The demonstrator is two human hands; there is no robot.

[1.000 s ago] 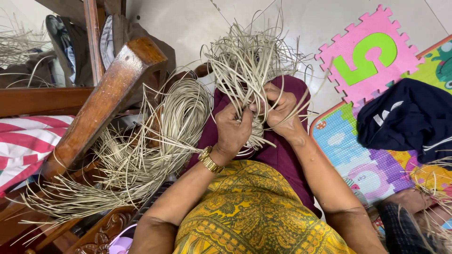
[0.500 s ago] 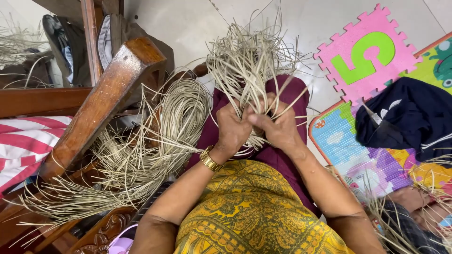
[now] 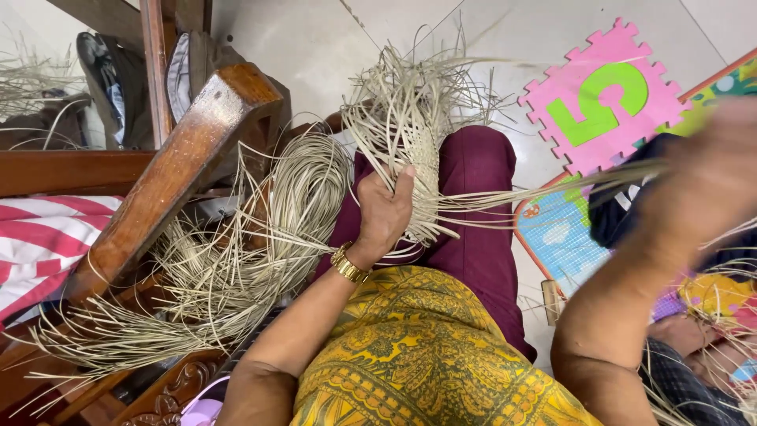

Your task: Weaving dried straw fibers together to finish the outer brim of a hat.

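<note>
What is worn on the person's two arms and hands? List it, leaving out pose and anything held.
Both arms are bare, with no sleeves in view. The left hand has a gold-coloured metal wristwatch or bracelet on its wrist. The right hand is blurred; nothing worn can be made out there.

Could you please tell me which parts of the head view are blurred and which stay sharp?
Head view: the right hand is smeared by motion blur; the left hand, the woven straw piece it grips and the pink foam tile are sharp; lighting is even, without glare.
</note>
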